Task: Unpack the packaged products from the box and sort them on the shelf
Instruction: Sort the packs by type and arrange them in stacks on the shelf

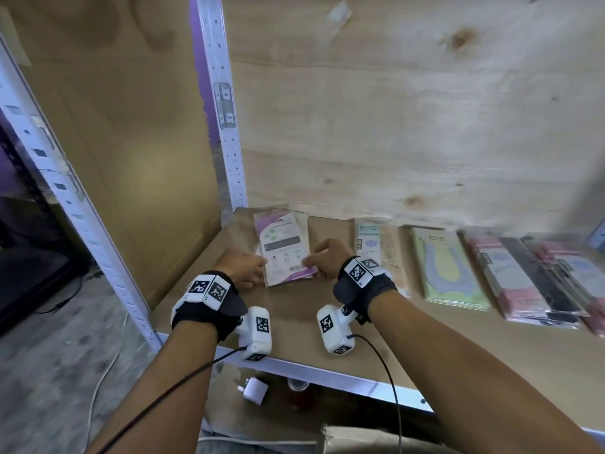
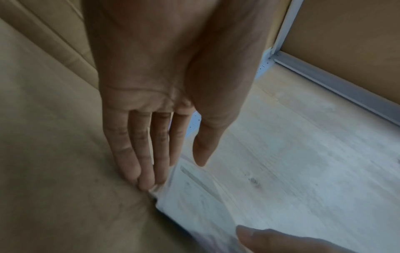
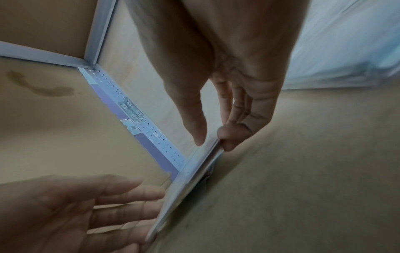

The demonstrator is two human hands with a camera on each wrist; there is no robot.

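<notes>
Flat purple-white packet stack (image 1: 286, 249) lies at the shelf's (image 1: 294, 319) back-left corner. Left hand (image 1: 244, 268): fingers straight, pressed against the stack's left edge. Right hand (image 1: 329, 257): right edge pinched between thumb and fingers. Judged light, floppy, slick film; best squared by both long edges.

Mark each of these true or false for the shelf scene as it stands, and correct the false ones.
1. Both hands are at the purple-and-white packet stack. True.
2. The left hand has a closed fist. False: its fingers lie straight against the stack's edge.
3. The right hand pinches the stack's edge. True.
4. The stack lies at the shelf's right end. False: it is at the left end, by the upright post.
5. Other packets lie in a row to its right. True.
</notes>
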